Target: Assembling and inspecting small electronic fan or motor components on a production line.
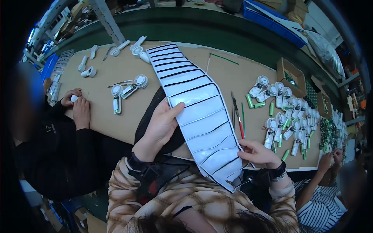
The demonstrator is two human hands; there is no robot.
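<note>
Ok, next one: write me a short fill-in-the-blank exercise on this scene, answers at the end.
The left hand and ____ hand hold a white sheet.
The lines across it are ____.
Loose cylinders on the table's right side are ____.
The co-worker at far right wears a shirt with ____.

Missing words: right; black; green; stripes.

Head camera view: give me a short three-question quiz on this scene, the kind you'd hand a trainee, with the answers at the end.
1. How is the lined white sheet held: A, with one hand; B, with two hands; C, not held at all?
2. True or false: the red-ended tool lies to the right of the sheet.
3. What colour are the loose cylinders lying near the white fan-like units?

Key:
1. B; the wearer's left hand has its grip on the left edge, the right hand on the right edge.
2. True.
3. Green.
</note>
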